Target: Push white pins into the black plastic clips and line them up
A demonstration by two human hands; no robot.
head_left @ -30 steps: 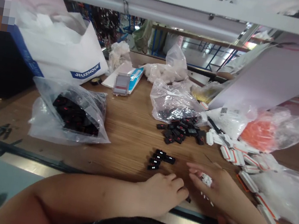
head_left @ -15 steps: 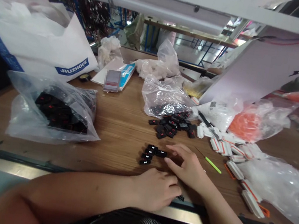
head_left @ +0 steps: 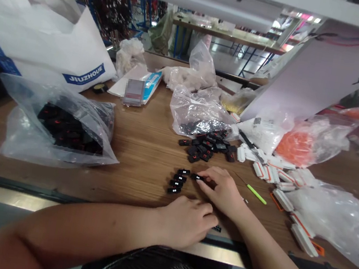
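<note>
Row: 4 small black plastic parts (head_left: 177,180) lined up on the counter (head_left: 142,156).
Right hand (head_left: 220,191): fingertips pressed on a 5th part (head_left: 197,177), just beside the row.
Left hand (head_left: 184,223): fingers curled, resting near the counter edge, nothing visibly held.
Remaining: loose pile (head_left: 205,148) of like parts beyond the row.
Containers: clear plastic bag (head_left: 20,139), at left, holding many more; second bag (head_left: 197,105), behind the pile, holding some.

The right hand (head_left: 220,192) is moved further left than before, its fingertips now laid against a small black plastic part (head_left: 197,177).
</note>
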